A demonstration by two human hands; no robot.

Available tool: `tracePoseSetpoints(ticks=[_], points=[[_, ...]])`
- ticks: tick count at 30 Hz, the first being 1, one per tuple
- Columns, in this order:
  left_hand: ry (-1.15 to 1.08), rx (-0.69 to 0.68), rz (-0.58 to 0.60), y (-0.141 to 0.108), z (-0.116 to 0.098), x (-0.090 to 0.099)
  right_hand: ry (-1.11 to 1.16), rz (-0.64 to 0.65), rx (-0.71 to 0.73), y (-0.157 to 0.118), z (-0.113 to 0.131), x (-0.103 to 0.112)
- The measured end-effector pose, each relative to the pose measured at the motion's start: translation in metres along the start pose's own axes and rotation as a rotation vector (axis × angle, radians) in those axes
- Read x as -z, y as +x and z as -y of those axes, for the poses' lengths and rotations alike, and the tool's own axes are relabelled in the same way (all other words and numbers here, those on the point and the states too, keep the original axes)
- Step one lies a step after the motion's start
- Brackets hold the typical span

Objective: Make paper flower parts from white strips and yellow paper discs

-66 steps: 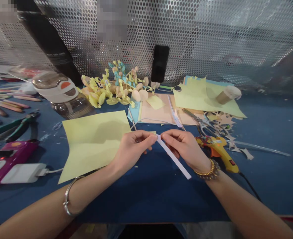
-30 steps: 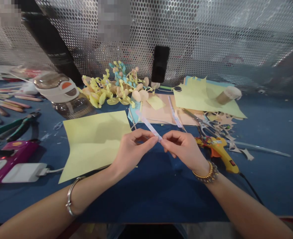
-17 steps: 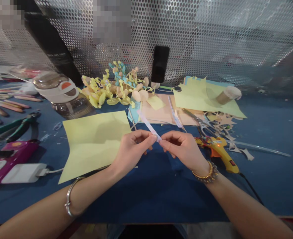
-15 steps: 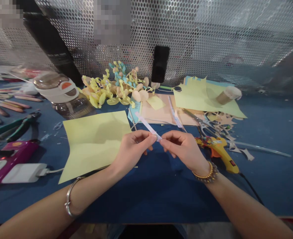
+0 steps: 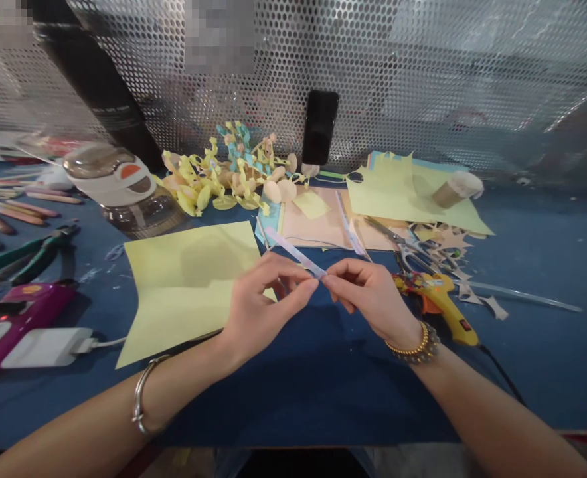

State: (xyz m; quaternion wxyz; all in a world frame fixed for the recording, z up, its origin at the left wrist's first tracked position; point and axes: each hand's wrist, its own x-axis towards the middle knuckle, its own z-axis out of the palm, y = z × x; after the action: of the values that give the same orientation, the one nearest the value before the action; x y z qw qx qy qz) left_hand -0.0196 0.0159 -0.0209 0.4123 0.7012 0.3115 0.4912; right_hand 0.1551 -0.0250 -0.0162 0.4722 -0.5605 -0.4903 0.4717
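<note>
A narrow lilac paper strip (image 5: 296, 252) slants up and to the left from between my fingertips, its far end free over the table. My right hand (image 5: 360, 284) pinches the near end between thumb and forefinger. The thumb and forefinger of my left hand (image 5: 268, 299) come together at that same end, just beside the right fingertips; the exact contact is too small to make out. Under my left wrist lies a sheet of yellow paper (image 5: 184, 285). Another lilac strip (image 5: 349, 226) rests on peach paper (image 5: 298, 229) beyond my hands.
To the right are a yellow glue gun (image 5: 447, 309), scissors (image 5: 410, 249) and paper scraps (image 5: 495, 307). Paper flowers (image 5: 218, 176) and a phone (image 5: 321, 126) stand at the back. Leftward are a water jug (image 5: 124, 186), pliers (image 5: 44, 255) and a purple power strip (image 5: 39, 312).
My left fingers have slid down from the strip's side to its near end, thumb now below it. My right hand has barely moved. The strip shows more of its length.
</note>
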Motion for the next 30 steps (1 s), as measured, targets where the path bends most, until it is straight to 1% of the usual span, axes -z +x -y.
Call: tracePoseSetpoints(ticks=[2,4,9,11,15,20,24,26,28,30], points=[[0.057,0.036,0.046,-0.001,-0.001,-0.001,0.005,0.014,0.005,0.0,0.0,0.0],[0.068,0.093,0.069,-0.002,0.0,-0.003,0.001,0.019,0.01,-0.001,-0.001,0.001],[0.041,0.153,0.088,-0.001,0.003,-0.002,-0.026,0.027,0.025,-0.001,0.001,0.0],[0.028,0.202,0.091,0.0,0.004,-0.002,-0.044,0.026,0.046,-0.001,0.003,0.0],[-0.047,0.321,0.105,0.002,0.004,-0.002,-0.095,0.019,0.1,-0.001,0.006,-0.001],[-0.126,0.424,0.112,0.006,0.002,-0.003,-0.133,0.011,0.131,-0.002,0.006,-0.001],[-0.32,0.626,0.084,0.008,-0.001,-0.005,-0.115,-0.007,0.122,-0.002,0.005,-0.001],[-0.41,0.704,0.07,0.008,-0.001,-0.006,-0.089,-0.023,0.1,-0.002,0.005,0.0],[-0.443,0.728,0.063,0.008,0.0,-0.006,-0.08,-0.013,0.08,-0.001,0.005,0.0],[-0.437,0.72,0.052,0.008,0.001,-0.006,-0.083,0.02,0.078,-0.001,0.004,-0.001]])
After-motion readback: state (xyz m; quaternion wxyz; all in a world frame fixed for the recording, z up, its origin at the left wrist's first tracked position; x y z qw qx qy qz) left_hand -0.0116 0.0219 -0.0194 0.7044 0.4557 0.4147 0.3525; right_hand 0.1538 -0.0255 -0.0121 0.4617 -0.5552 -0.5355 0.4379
